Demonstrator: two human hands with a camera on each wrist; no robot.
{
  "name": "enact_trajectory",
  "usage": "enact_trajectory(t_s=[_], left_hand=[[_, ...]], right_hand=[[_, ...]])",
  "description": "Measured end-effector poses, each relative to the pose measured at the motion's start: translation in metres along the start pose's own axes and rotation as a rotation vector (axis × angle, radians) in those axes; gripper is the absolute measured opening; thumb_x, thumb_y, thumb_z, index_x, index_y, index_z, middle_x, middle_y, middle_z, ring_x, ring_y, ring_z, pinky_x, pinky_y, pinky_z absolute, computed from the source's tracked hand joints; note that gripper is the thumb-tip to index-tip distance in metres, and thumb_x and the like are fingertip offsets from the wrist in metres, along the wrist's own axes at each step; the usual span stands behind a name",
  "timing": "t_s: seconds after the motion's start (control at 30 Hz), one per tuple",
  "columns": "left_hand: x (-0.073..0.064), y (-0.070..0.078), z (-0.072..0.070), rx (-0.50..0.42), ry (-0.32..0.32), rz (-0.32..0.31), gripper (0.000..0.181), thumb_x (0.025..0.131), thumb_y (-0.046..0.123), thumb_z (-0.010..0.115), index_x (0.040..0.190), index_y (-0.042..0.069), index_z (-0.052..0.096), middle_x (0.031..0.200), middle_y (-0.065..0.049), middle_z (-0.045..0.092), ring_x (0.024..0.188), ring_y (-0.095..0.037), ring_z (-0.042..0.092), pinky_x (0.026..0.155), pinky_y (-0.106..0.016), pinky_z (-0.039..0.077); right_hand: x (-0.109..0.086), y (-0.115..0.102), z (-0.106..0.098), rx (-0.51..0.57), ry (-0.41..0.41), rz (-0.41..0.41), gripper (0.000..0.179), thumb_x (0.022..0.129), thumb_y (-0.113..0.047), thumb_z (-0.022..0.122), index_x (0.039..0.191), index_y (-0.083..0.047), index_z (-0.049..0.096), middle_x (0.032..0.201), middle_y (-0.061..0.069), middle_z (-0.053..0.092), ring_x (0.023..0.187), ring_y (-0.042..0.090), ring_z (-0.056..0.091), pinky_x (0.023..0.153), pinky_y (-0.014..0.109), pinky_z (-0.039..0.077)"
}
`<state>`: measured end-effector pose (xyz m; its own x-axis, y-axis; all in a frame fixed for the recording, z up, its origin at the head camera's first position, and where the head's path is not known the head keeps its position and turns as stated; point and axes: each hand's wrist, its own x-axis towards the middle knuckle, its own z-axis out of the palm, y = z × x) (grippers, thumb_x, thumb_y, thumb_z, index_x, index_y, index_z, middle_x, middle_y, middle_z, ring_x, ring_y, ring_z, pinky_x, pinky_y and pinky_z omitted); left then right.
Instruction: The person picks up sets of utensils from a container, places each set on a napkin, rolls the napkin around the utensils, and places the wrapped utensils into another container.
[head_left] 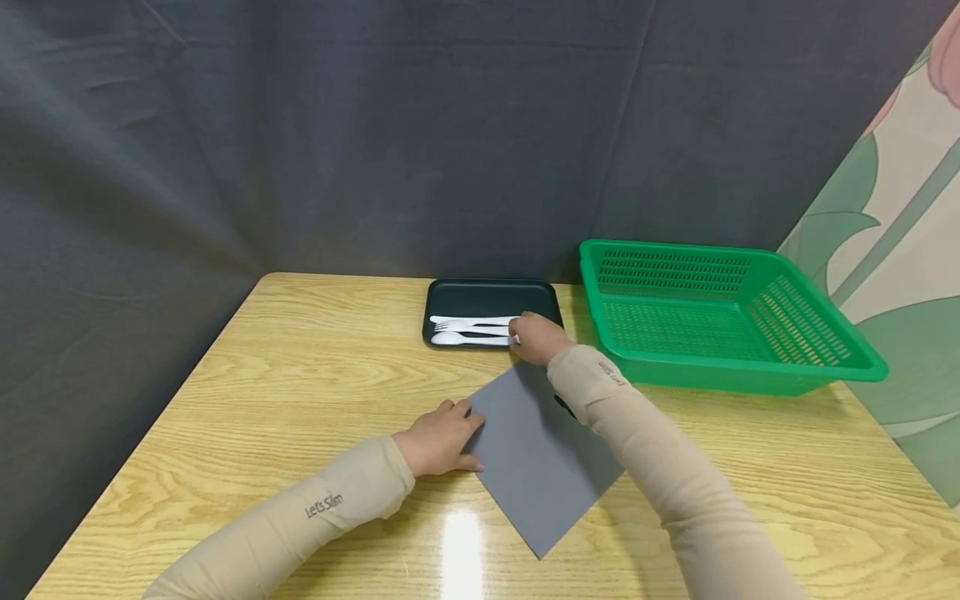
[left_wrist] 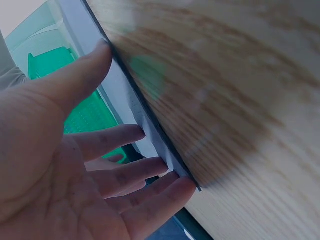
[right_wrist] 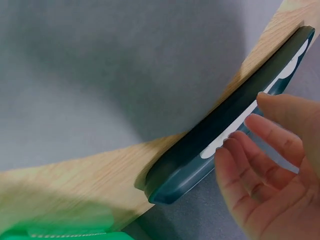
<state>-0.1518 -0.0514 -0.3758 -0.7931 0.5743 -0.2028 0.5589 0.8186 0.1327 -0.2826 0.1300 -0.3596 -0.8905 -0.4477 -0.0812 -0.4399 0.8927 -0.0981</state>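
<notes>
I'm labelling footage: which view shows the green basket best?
The head view: the basket shows with its whole rim and inside. The left wrist view shows parts behind the left hand; the right wrist view, only a sliver at the bottom.

Right hand, lower right: fingertips by white cutlery in diagonal dark tray, contact unclear. Grey sheet across upper left; wood tabletop lower left; green basket rim at bottom left.

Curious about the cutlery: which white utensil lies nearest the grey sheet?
The spoon, frontmost in the tray; the fork and third utensil lie farther back.
</notes>
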Motion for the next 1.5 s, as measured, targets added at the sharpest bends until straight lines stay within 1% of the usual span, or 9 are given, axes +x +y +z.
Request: enact_trajectory(t_s=[0.2, 0.37, 0.8, 1.1, 1.33, 1.5], left_hand=[[-0.001, -0.001, 0.0, -0.006, 0.007, 0.01, 0.063, 0.082, 0.044, 0.067, 0.129, 0.005, 0.052, 0.128, -0.015, 0.051, 0.115, -0.03, 0.051, 0.087, -0.038, 0.052], [-0.001, -0.001, 0.0, -0.01, 0.011, 0.013, 0.062, 0.082, 0.044, 0.068, 0.129, 0.005, 0.053, 0.127, -0.015, 0.051, 0.114, -0.03, 0.052, 0.086, -0.038, 0.053], [-0.001, -0.001, -0.001, -0.007, 0.012, 0.012, 0.062, 0.082, 0.043, 0.068, 0.128, 0.005, 0.053, 0.126, -0.014, 0.051, 0.114, -0.03, 0.052, 0.086, -0.038, 0.053], [-0.001, -0.001, -0.001, -0.011, 0.007, 0.011, 0.062, 0.082, 0.044, 0.068, 0.129, 0.005, 0.053, 0.127, -0.015, 0.051, 0.115, -0.03, 0.051, 0.087, -0.038, 0.052], [-0.001, -0.001, 0.0, -0.015, 0.009, 0.016, 0.062, 0.082, 0.043, 0.067, 0.129, 0.005, 0.053, 0.128, -0.015, 0.05, 0.116, -0.03, 0.051, 0.088, -0.039, 0.051], [-0.001, -0.002, 0.001, -0.005, 0.015, 0.021, 0.062, 0.082, 0.044, 0.067, 0.129, 0.005, 0.053, 0.128, -0.015, 0.051, 0.115, -0.03, 0.051, 0.088, -0.038, 0.052]], right_hand=[[0.007, 0.0, 0.005, -0.01, -0.019, 0.0, 0.021, 0.089, -0.013, 0.063, 0.108, -0.004, 0.066, 0.107, 0.014, 0.064, 0.098, 0.026, 0.059, 0.082, 0.036, 0.052], [0.009, -0.003, 0.006, -0.018, -0.012, -0.002, 0.021, 0.089, -0.014, 0.063, 0.107, -0.004, 0.066, 0.106, 0.014, 0.064, 0.095, 0.025, 0.06, 0.081, 0.035, 0.052], [0.013, -0.009, 0.006, 0.003, -0.015, 0.013, 0.019, 0.094, -0.018, 0.056, 0.104, -0.005, 0.066, 0.099, 0.012, 0.062, 0.087, 0.022, 0.058, 0.075, 0.033, 0.05], [0.016, -0.008, 0.007, 0.003, -0.034, 0.032, 0.016, 0.095, -0.017, 0.054, 0.1, -0.007, 0.065, 0.097, 0.011, 0.06, 0.083, 0.02, 0.055, 0.073, 0.031, 0.048], [0.023, -0.006, 0.011, -0.059, -0.016, 0.036, 0.014, 0.095, -0.015, 0.055, 0.093, -0.009, 0.067, 0.095, 0.009, 0.062, 0.082, 0.019, 0.055, 0.072, 0.03, 0.047], [0.026, -0.006, 0.011, -0.057, -0.011, 0.037, 0.014, 0.093, -0.017, 0.057, 0.089, -0.011, 0.068, 0.094, 0.007, 0.065, 0.078, 0.017, 0.054, 0.068, 0.029, 0.045]])
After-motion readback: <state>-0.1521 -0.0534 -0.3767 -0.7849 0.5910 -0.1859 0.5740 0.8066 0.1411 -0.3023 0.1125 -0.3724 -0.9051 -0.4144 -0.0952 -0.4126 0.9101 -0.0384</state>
